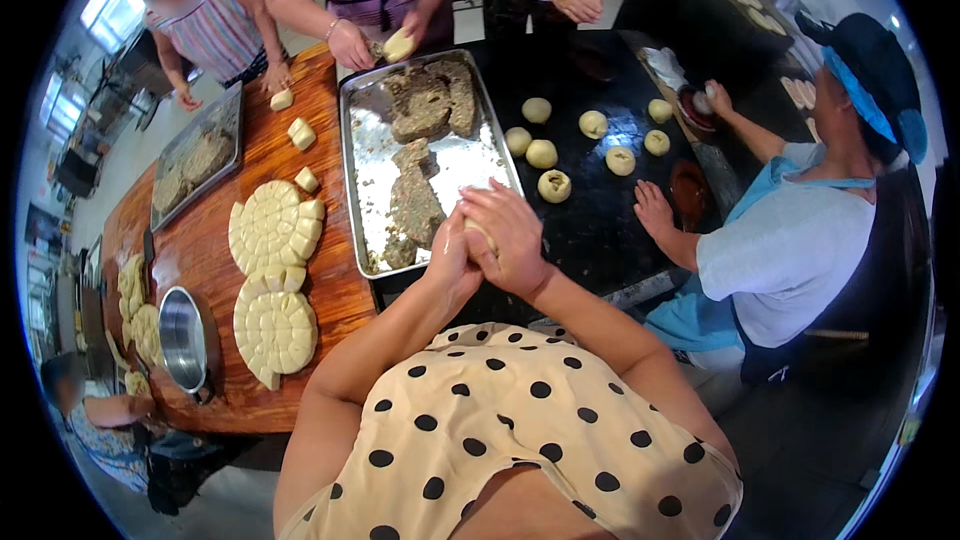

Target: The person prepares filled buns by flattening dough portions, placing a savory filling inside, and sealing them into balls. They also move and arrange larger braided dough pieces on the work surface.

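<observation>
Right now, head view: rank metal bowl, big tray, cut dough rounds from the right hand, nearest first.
From the right hand:
1. Big tray: just left and ahead.
2. Cut dough rounds: farther left, on the brown tabletop.
3. Metal bowl: farthest left, beyond the rounds.

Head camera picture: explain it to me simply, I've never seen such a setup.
There's no machine here. One wide fisheye camera, worn on a person's head, looks down, so straight edges bend near the rim. The person's left hand and right hand are cupped together around a piece of pale dough, mostly hidden by the fingers. Just beyond is a metal tray with brownish filling. To its right, round dough balls sit on a black surface; to its left, cut dough lies on a wooden table.
</observation>
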Demonstrator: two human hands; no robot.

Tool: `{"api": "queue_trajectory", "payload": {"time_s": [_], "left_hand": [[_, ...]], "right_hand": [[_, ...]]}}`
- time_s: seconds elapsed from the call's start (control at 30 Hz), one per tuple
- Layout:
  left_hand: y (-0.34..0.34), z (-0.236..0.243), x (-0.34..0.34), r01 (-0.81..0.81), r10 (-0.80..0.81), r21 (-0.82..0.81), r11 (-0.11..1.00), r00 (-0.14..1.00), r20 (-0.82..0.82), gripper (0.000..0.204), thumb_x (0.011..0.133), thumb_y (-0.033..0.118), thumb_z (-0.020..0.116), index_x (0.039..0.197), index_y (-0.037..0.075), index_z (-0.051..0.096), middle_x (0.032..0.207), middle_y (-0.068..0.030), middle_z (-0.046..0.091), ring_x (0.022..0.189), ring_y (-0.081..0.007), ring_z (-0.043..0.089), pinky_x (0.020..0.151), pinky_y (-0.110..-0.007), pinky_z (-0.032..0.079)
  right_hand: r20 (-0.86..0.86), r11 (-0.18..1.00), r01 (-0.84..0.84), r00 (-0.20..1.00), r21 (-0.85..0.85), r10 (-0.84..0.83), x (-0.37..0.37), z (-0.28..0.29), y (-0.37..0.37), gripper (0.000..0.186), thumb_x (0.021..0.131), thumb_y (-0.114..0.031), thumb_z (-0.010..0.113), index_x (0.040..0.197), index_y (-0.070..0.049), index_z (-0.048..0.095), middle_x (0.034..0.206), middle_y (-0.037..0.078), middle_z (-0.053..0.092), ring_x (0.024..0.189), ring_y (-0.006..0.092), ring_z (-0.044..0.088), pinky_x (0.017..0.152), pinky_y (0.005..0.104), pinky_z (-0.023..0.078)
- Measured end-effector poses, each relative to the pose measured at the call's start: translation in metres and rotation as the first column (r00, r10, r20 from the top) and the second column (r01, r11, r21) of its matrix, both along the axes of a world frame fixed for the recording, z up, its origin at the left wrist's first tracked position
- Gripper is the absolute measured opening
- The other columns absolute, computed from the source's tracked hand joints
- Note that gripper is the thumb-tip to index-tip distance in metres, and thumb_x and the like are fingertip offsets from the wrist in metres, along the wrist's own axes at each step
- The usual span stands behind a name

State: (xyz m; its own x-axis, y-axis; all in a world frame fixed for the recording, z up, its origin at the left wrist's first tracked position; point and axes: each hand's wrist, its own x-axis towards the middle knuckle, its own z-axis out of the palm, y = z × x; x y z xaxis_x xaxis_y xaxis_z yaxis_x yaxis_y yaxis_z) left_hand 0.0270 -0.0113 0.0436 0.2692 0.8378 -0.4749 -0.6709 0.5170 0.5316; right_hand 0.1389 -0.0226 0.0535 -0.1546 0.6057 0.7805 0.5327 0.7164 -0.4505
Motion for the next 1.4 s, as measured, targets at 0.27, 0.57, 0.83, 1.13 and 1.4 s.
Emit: {"api": "queue_trajectory", "payload": {"time_s": [0.27,0.57,0.83,1.13,1.4], "left_hand": [[0.009,0.014,-0.014,0.323,-0.323,0.042,0.945,0.946,-0.011,0.055,0.105,0.051,0.030,0.139,0.011,0.047,0.132,-0.0104,0.056,0.123,-0.0252,0.055,0.104,-0.047,0.045],[0.015,-0.026,-0.008,0.052,-0.042,-0.159,0.986,0.997,0.066,0.030,0.103,0.035,0.045,0.117,0.011,0.056,0.110,-0.0093,0.064,0.097,-0.0235,0.066,0.086,-0.041,0.056],[-0.003,-0.011,-0.026,0.286,-0.275,-0.038,0.957,0.943,0.186,0.053,0.100,0.056,0.041,0.121,0.011,0.057,0.117,-0.0102,0.063,0.111,-0.0280,0.063,0.096,-0.050,0.049],[-0.009,-0.062,-0.023,-0.005,0.038,-0.126,0.992,0.963,0.267,0.024,0.102,0.026,0.043,0.111,0.010,0.059,0.107,-0.0092,0.065,0.100,-0.0234,0.065,0.089,-0.039,0.055],[-0.015,-0.078,-0.012,0.023,-0.015,-0.067,0.998,0.992,0.122,0.019,0.102,0.021,0.042,0.102,0.012,0.059,0.097,-0.0053,0.064,0.087,-0.0181,0.063,0.076,-0.034,0.054]], "right_hand": [[-0.751,0.812,-0.285,0.608,-0.509,-0.257,-0.012,-0.026,-0.006,0.029,0.104,-0.017,0.044,0.111,0.001,0.066,0.111,0.012,0.068,0.106,0.0216,0.062,0.102,0.0342,0.042],[0.039,0.971,0.001,0.999,-0.237,0.008,-0.006,-0.018,-0.009,0.059,0.082,-0.032,0.078,0.127,-0.001,0.056,0.132,0.018,0.057,0.126,0.0353,0.052,0.112,0.0497,0.036],[-0.486,0.899,-0.098,0.863,-0.427,-0.136,-0.019,-0.037,-0.010,0.014,0.091,-0.012,0.067,0.098,0.000,0.069,0.106,0.014,0.069,0.101,0.0265,0.065,0.095,0.0369,0.048],[0.038,0.948,-0.032,0.998,-0.318,0.046,-0.027,-0.030,-0.012,0.036,0.088,-0.028,0.071,0.112,-0.001,0.066,0.117,0.017,0.066,0.115,0.0322,0.062,0.110,0.0498,0.039],[-0.058,0.983,-0.006,0.998,-0.184,-0.004,-0.033,-0.031,-0.021,0.018,0.091,-0.008,0.056,0.098,0.001,0.070,0.102,0.016,0.071,0.101,0.0329,0.068,0.103,0.0480,0.046]]}}
